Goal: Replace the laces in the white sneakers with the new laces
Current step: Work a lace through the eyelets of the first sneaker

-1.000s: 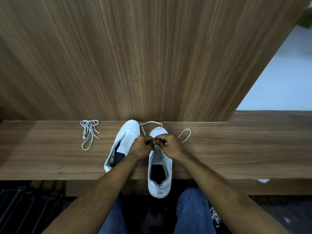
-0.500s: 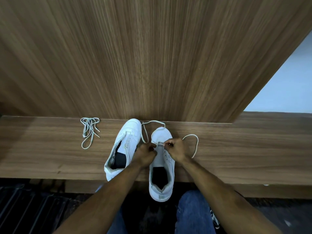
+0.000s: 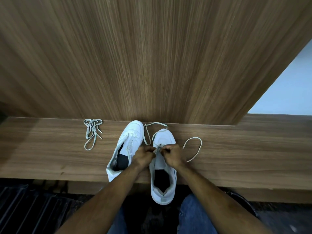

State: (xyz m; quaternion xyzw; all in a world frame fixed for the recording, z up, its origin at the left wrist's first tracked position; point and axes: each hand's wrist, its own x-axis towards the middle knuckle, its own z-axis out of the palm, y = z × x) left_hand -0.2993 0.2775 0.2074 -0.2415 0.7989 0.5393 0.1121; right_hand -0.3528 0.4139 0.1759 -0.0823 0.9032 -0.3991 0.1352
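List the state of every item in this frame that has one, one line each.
Right sneaker: upright, heel overhanging the bench edge, lace only partly threaded near the toe.
Left sneaker: tilted, lying beside it, lacing unclear.
Working lace: pinched by both hands, ends looping loose.
Spare lace: bundled, untouched on bench.
Left hand: closed on lace.
Right hand: closed on lace.

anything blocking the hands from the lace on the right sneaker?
Nothing visible. Left hand and right hand already pinch the lace over the right sneaker. The spare lace bundle lies well off left.
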